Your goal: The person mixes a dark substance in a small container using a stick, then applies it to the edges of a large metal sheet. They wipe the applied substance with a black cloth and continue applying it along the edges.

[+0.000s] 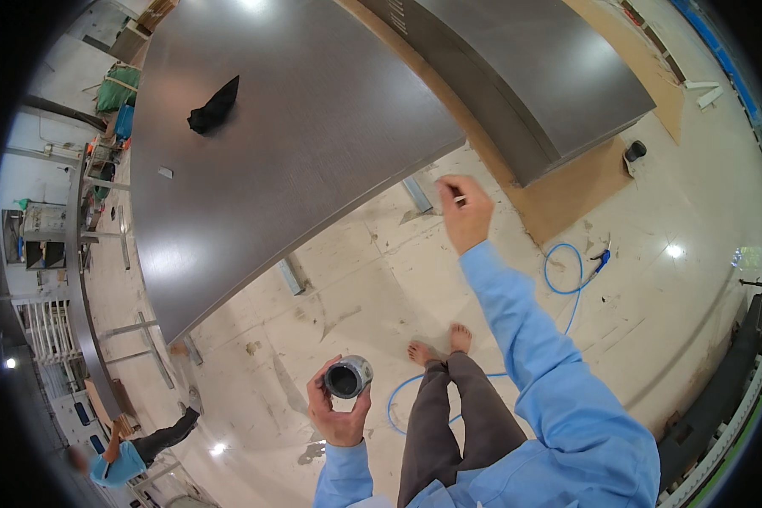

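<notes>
My left hand [337, 411] is low in front of me, wrapped around a small round metal can [348, 377] whose open dark mouth faces up. My right hand [466, 213] is raised at arm's length, pinching a thin small stick-like tool [458, 200] between the fingers, just off the near corner of a large dark brown panel [271, 161]. Both sleeves are light blue. My bare feet [440, 345] stand on the pale floor below.
A black rag [214, 107] lies on the large panel. A second dark panel [533, 76] rests on brown board at the upper right. A blue hose [565, 273] loops over the floor. Another person [127, 453] crouches at the lower left, near metal racks.
</notes>
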Demonstrator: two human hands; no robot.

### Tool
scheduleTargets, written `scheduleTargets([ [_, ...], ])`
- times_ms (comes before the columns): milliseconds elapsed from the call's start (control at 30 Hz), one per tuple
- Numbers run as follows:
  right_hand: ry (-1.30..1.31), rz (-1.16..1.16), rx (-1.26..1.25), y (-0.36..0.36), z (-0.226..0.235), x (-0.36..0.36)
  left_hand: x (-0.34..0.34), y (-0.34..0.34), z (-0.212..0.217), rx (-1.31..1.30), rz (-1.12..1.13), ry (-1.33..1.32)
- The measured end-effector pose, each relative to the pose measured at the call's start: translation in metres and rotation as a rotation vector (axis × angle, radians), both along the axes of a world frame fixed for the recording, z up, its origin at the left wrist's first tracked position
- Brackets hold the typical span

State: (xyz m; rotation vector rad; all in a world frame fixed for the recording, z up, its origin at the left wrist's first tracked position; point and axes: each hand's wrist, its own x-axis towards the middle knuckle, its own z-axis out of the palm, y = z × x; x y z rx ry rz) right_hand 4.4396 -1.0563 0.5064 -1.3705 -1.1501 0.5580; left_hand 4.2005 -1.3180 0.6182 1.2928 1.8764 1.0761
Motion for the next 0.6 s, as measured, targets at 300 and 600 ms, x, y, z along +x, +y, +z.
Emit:
scheduleTargets([
  [300,-0.041,0.027,0.04,0.004,-0.026,0.004,-0.005,-0.004,-0.003,0.012,0.019,-0.011],
  [600,-0.049,-0.004,0.033,0.006,-0.031,0.014,-0.021,-0.007,-0.019,-0.034,-0.069,-0.015],
])
